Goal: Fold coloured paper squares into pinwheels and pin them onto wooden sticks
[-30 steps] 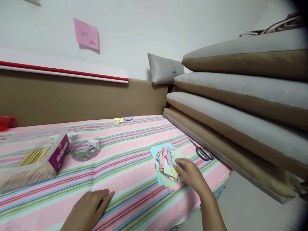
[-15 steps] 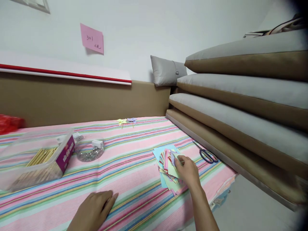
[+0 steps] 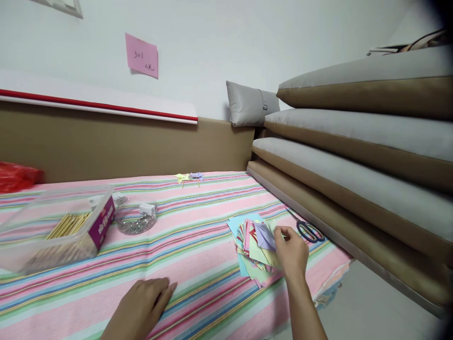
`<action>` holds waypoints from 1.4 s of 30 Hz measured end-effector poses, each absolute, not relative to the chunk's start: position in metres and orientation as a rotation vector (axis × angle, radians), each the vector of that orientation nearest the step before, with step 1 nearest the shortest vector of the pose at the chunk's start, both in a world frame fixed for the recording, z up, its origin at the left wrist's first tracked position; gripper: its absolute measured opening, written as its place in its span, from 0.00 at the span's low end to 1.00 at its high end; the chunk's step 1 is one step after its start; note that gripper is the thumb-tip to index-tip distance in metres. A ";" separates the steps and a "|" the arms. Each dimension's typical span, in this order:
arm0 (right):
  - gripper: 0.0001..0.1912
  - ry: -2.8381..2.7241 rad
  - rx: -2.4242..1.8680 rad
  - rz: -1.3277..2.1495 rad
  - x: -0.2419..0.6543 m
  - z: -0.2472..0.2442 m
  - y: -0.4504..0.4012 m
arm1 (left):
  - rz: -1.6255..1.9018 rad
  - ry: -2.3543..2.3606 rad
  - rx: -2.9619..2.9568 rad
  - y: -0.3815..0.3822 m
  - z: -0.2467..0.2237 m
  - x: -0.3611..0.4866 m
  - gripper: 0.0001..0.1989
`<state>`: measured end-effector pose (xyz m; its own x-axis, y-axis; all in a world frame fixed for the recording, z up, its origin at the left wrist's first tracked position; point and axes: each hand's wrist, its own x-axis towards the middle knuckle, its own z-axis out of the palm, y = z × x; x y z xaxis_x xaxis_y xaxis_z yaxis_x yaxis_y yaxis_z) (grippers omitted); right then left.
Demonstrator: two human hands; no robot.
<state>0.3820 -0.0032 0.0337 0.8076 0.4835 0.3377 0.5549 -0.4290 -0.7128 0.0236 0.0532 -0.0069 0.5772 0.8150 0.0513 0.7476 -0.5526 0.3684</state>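
The right hand (image 3: 293,250) pinches a pale green paper (image 3: 271,224) in its fingers; the left hand (image 3: 143,302) lies loose. Paper's likely light, bendy (easily torn), so hold 1 edge.

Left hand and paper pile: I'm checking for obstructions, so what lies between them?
The head view shows only striped cloth between the left hand and paper pile.

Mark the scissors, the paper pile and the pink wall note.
Scissors (image 3: 299,221), head view: where blades meet handles.
Paper pile (image 3: 256,252), head view: middle of the heap.
Pink wall note (image 3: 142,56), head view: middle of sheet.
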 end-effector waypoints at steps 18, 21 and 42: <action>0.19 -0.415 -1.539 0.049 0.392 0.043 -0.030 | 0.414 1.243 2.479 0.054 -0.013 0.021 0.21; 0.19 -0.422 -1.370 0.131 0.375 0.057 -0.029 | 0.455 1.244 2.431 0.054 -0.010 0.022 0.21; 0.18 -0.925 -1.038 1.112 0.179 0.029 0.046 | 1.008 0.885 1.067 0.045 0.033 0.025 0.16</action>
